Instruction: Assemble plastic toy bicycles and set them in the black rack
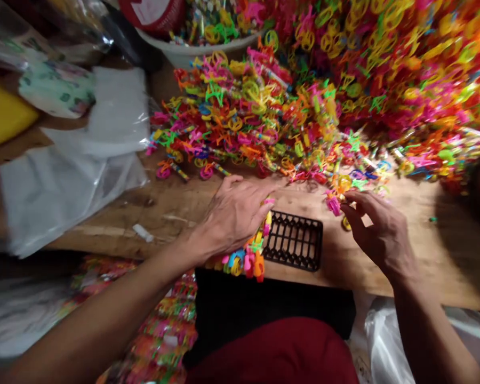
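A black plastic slotted rack (320, 246) lies near the front edge of the wooden table. Small colourful plastic toys (248, 260) stand in a row along its left part. My left hand (240, 213) rests palm down over those toys, fingers stretched out; its palm side is hidden. To the right of the rack, the thumb and fingertips of my right hand (378, 226) pinch a small orange and pink plastic toy (334, 204). A small yellow ring-shaped piece (346, 223) shows just below those fingertips.
A big heap of bright plastic toys (240, 117) spreads across the back and right. Behind it is a pale tub (208, 53) of more pieces. Clear plastic bags (72, 181) lie at left. Packed colourful strips (164, 325) hang or lie below the table edge.
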### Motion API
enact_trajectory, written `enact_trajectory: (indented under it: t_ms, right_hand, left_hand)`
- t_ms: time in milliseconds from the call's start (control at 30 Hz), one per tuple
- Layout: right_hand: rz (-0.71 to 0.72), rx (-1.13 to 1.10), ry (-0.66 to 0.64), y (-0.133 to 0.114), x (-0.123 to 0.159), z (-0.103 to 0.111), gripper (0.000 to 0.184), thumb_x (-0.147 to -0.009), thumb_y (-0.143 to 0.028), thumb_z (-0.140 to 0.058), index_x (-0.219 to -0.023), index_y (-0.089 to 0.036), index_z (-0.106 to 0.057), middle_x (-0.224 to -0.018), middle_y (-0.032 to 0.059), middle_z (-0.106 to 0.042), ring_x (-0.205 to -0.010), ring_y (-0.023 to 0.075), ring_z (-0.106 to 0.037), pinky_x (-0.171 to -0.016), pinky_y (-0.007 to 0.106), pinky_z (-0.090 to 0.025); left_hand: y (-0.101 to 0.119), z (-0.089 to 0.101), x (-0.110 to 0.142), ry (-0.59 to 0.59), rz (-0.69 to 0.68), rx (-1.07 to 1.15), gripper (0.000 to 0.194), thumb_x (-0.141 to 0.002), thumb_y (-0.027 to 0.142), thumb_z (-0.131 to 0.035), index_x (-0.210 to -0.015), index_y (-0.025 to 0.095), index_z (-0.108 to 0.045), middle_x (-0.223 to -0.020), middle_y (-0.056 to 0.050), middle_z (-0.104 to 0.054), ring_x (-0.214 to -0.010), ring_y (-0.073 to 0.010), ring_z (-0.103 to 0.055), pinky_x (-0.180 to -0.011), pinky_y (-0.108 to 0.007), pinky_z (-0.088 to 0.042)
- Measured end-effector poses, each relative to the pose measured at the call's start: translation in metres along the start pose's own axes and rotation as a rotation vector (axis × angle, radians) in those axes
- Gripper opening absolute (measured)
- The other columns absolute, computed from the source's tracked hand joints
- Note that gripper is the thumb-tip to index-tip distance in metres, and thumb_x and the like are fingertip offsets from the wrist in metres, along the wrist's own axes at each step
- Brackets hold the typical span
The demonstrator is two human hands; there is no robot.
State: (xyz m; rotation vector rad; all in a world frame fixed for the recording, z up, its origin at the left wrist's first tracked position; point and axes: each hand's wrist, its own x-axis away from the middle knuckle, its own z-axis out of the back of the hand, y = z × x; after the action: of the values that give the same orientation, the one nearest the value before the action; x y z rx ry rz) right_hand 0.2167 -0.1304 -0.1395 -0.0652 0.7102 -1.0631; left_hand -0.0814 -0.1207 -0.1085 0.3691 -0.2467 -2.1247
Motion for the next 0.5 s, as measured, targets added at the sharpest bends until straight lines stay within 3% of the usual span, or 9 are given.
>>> enact_trajectory:
  t_ms: [133,267,400,500]
  right_hand:
    - [-0.117,-0.132,0.006,-0.028,0.032,-0.014,0.01,-0.096,-0.027,-0.068,-0.104,-0.022,-0.07,-0.09,0.0023,-0.073,-0.059,0.0114,-0.058,-0.059,0.027,-0.049]
    - [-0.272,-0.172,0.117,-0.036,0.05,-0.026,0.009,-0.091,-0.027,-0.073,-0.099,-0.023,-0.072,-0.082,0.0003,-0.07,-0.058,0.011,-0.055,-0.058,0.027,-0.046]
    - [-0.233,-0.022,0.12,-0.036,0.064,-0.038,0.013,-0.094,-0.026,-0.07,-0.106,-0.024,-0.074,-0.097,0.0063,-0.075,-0.081,0.0191,-0.069,-0.073,0.033,-0.054]
    - [-0.168,0.057,0.074,-0.034,0.071,-0.042,0.025,-0.097,-0.02,-0.062,-0.12,-0.022,-0.072,-0.105,0.0105,-0.076,-0.095,0.0231,-0.072,-0.083,0.037,-0.057]
  left_hand:
    - [0.003,0.001,0.0,-0.06,0.039,-0.014,0.043,-0.107,0.034,-0.035,-0.13,0.019,-0.068,-0.128,-0.01,-0.075,-0.117,-0.0238,-0.068,-0.111,-0.047,-0.034]
    - [0.001,0.0,0.001,-0.084,0.038,-0.026,0.04,-0.107,0.035,-0.038,-0.128,0.019,-0.068,-0.127,-0.008,-0.075,-0.117,-0.024,-0.067,-0.111,-0.046,-0.034]
    - [0.001,0.0,0.002,-0.068,0.034,-0.04,0.04,-0.107,0.036,-0.037,-0.125,0.019,-0.068,-0.125,-0.008,-0.075,-0.116,-0.024,-0.067,-0.111,-0.047,-0.035]
    - [0.002,0.001,0.001,-0.08,0.034,-0.035,0.042,-0.108,0.037,-0.035,-0.126,0.019,-0.068,-0.124,-0.007,-0.075,-0.115,-0.0252,-0.066,-0.11,-0.049,-0.036]
